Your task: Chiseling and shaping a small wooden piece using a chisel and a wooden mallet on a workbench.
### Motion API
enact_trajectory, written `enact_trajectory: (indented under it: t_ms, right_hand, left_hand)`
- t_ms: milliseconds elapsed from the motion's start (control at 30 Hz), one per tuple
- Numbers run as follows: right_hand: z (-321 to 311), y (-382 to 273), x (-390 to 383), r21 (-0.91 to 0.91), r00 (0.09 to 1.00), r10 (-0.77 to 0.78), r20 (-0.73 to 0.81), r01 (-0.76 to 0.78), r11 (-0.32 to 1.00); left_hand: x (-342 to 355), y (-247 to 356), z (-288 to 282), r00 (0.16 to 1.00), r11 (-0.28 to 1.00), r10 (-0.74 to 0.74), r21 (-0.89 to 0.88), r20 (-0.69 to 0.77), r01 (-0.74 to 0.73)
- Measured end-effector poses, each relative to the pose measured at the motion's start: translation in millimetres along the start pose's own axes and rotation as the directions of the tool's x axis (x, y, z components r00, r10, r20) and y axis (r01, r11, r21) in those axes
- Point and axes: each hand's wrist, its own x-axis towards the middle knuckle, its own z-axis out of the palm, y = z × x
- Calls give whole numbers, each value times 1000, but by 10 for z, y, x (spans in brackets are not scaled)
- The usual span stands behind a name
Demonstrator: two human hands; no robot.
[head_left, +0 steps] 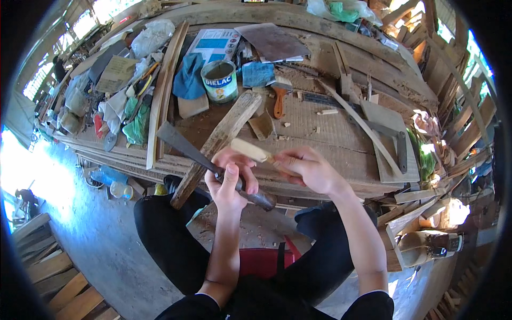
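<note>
My left hand [229, 181] is closed around a long tool, a knife by its look, with a flat dark blade [184, 144] and a brown wooden handle [261, 200]. The blade points up and to the left. In my right hand [306, 168], fingers pinch the narrow end of a small pale whittled piece of wood [248, 150]. Its broad end lies just above my left fingers; whether they touch it I cannot tell. Behind both hands a rough wooden bar [226, 124] leans from the bench down toward my left knee.
On the wooden bench [325, 144] stand a paint-spattered tin can [220, 82], a blue cloth [189, 77] and a brush with an orange handle [279, 101]. A try square [397, 136] lies on a board at the right. Plastic bags and tools crowd the left side. A glass jar [426, 248] lies at the lower right.
</note>
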Motion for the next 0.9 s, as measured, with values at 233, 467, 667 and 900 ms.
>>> enact_trajectory:
  t_ms: [233,467,667,900]
  right_hand:
    - [4,-17,-56,-580,951,-309,19,262,771]
    - [150,-78,-101,-709,878,-479,-16,328,625]
    - [117,21,-47,-553,878,-479,-3,398,732]
    - [136,11,-44,-479,946,-325,-6,282,831]
  left_hand:
    - [4,18,10,991,974,-69,209,-114,92]
    - [-41,-14,83,987,965,45,263,-154,-3]
    - [-54,0,47,989,982,22,191,-144,6]
    - [-42,57,117,985,984,-21,169,-173,51]
